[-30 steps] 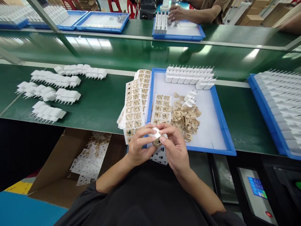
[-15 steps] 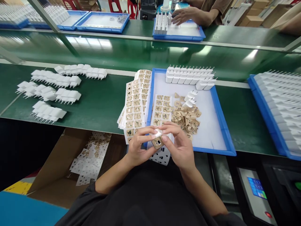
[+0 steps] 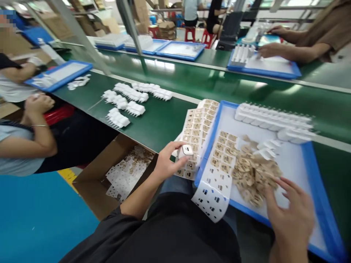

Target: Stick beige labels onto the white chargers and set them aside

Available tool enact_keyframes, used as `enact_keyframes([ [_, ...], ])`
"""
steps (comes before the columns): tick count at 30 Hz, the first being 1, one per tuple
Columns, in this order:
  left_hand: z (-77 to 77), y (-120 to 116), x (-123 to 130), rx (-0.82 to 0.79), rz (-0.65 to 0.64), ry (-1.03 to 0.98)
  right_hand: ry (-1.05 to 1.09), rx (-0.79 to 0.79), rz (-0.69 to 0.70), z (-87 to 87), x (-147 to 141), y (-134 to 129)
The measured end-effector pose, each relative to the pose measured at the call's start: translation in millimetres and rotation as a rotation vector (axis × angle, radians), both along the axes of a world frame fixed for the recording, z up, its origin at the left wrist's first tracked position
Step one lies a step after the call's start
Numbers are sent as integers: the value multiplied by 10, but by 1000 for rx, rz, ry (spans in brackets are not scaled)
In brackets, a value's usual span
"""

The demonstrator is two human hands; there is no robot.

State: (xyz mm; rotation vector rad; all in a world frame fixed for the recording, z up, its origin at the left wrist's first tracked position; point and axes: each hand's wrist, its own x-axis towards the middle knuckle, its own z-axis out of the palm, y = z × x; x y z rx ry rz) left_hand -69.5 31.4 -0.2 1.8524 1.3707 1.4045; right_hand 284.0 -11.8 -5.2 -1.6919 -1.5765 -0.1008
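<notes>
A white charger plug (image 3: 186, 150) with a dark port slot on its pale front face is pinched in my left hand (image 3: 168, 160), above the left rim of the blue tray. My right hand (image 3: 292, 208) reaches over the tray (image 3: 297, 171), fingers spread, fingertips at the right edge of a heap of brown die-cut paper pieces (image 3: 252, 175). Whether a piece lies between its thumb and forefinger is hard to see. Left of the heap lies a sticker sheet (image 3: 225, 149), its bare lower end (image 3: 212, 199) hanging over the tray's front rim.
More sticker sheets (image 3: 193, 128) are stacked left of the tray. Chargers stand in a row (image 3: 271, 118) at its back, and several rows (image 3: 127, 93) lie on the green bench. A cardboard box (image 3: 93, 190) with waste sheets sits below. Co-workers sit at left and across.
The view has swung left. My hands have parted: the left keeps the charger, the right has moved to the brown heap. The charger's brown front face now shows white.
</notes>
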Motion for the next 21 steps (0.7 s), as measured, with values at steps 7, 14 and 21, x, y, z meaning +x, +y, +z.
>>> enact_keyframes([
  [7, -173, 804, -1249, -126, 600, 550, -36, 11, 28, -38, -16, 10],
  [14, -13, 1458, -1640, -227, 625, 715, -101, 123, 15, -154, 44, 56],
  [21, 20, 1398, -1308, -142, 563, 673, -179, 164, 54, -33, -180, -14],
])
